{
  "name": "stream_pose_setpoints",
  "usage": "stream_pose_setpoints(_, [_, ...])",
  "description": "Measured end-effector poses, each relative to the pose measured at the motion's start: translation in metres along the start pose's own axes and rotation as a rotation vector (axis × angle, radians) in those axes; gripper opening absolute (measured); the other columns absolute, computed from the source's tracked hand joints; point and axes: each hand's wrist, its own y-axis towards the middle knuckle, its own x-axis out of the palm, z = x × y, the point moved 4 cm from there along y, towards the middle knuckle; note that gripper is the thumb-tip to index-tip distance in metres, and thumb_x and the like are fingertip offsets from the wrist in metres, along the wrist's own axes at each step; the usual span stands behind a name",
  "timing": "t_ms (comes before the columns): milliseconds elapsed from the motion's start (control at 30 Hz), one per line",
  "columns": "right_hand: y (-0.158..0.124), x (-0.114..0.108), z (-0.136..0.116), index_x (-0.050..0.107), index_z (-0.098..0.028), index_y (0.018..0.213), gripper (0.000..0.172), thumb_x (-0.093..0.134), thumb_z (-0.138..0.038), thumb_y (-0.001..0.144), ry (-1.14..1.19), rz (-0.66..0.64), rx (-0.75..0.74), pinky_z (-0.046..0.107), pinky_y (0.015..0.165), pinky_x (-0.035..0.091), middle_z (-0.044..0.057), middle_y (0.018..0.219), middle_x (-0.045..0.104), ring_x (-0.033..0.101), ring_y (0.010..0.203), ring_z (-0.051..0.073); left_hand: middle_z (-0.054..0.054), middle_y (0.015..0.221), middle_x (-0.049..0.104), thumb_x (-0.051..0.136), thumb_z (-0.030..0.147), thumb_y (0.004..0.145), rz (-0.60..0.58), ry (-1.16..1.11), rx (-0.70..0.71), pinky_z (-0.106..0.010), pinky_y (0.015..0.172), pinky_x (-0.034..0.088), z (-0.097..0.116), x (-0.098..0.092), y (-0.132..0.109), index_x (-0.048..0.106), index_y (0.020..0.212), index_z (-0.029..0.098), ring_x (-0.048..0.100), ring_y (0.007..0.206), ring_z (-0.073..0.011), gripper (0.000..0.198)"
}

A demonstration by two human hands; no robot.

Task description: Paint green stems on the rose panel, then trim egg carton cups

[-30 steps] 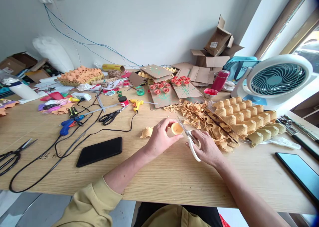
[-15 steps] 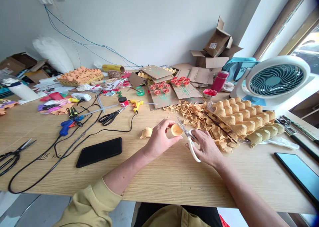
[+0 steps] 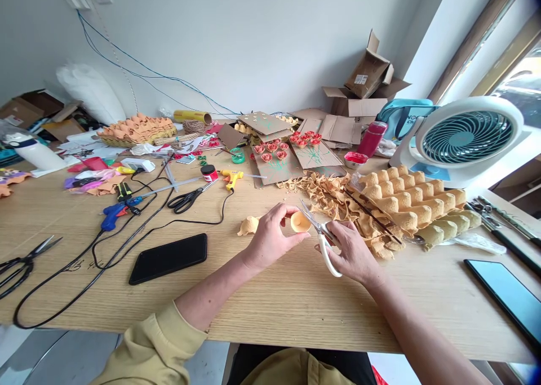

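Observation:
Between the thumb and fingers of my left hand (image 3: 275, 231) is a small round egg carton cup (image 3: 299, 222), its hollow side turned toward me. My right hand (image 3: 353, 248) is closed round the white handles of a pair of scissors (image 3: 330, 258). The blades lie at the cup's upper right rim; whether they touch it I cannot tell. Another cut carton cup (image 3: 248, 225) rests on the table just left of my left hand. Torn carton scraps (image 3: 338, 199) are heaped beyond both hands.
Egg trays (image 3: 416, 202) are stacked at the right, before a fan (image 3: 465, 140). A phone (image 3: 169, 258) lies left of my arm, near glue guns (image 3: 231, 177) with trailing cords. Cardboard with red paper-like flowers (image 3: 276, 165) lies farther back. A tablet-like device (image 3: 505, 295) is at the right edge.
Both hands keep nearly the same place. The scissors have shifted very slightly against the cup's rim, and the view has moved a little.

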Motion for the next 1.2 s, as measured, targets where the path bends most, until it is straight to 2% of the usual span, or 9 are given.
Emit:
stream_pose_setpoints(333, [-0.001,-0.004,-0.001,0.036,-0.024,0.077,0.023,0.058,-0.022,0.084,0.004,-0.001,-0.022,0.033,0.073,0.035,-0.004,0.067,0.05,0.047,0.064,0.015,0.001,0.09,0.068,0.084,0.025,0.07,-0.002,0.002,0.004,-0.027,0.072,0.05,0.0,-0.001,0.0,0.06,0.1,0.022,0.059,0.075,-0.0138,0.039])
stream_pose_setpoints(833, [-0.001,-0.007,-0.002,0.037,-0.024,0.074,0.026,0.058,-0.027,0.089,-0.016,-0.009,-0.023,0.032,0.072,0.037,-0.004,0.064,0.05,0.047,0.062,0.015,0.0,0.095,0.07,0.084,0.018,0.069,0.018,-0.005,0.034,-0.026,0.074,0.051,-0.001,-0.001,-0.002,0.059,0.104,0.022,0.063,0.081,-0.0146,0.043])
stream_pose_setpoints(1000, [-0.002,-0.004,0.003,0.042,-0.024,0.073,0.024,0.057,-0.03,0.091,0.001,-0.002,0.015,0.03,0.068,0.038,-0.002,0.064,0.052,0.049,0.065,0.016,0.001,0.094,0.07,0.085,0.02,0.069,0.025,-0.015,0.048,-0.025,0.072,0.05,-0.002,-0.002,-0.001,0.058,0.102,0.022,0.062,0.08,-0.0136,0.042])
stream_pose_setpoints(1200, [0.001,-0.002,0.015,0.041,-0.023,0.068,0.034,0.057,-0.04,0.093,0.028,0.088,0.139,0.027,0.061,0.035,-0.003,0.06,0.048,0.043,0.059,0.013,-0.001,0.1,0.071,0.082,0.018,0.072,0.053,-0.041,0.041,-0.025,0.073,0.052,-0.011,-0.004,0.003,0.059,0.105,0.021,0.065,0.083,-0.014,0.041])
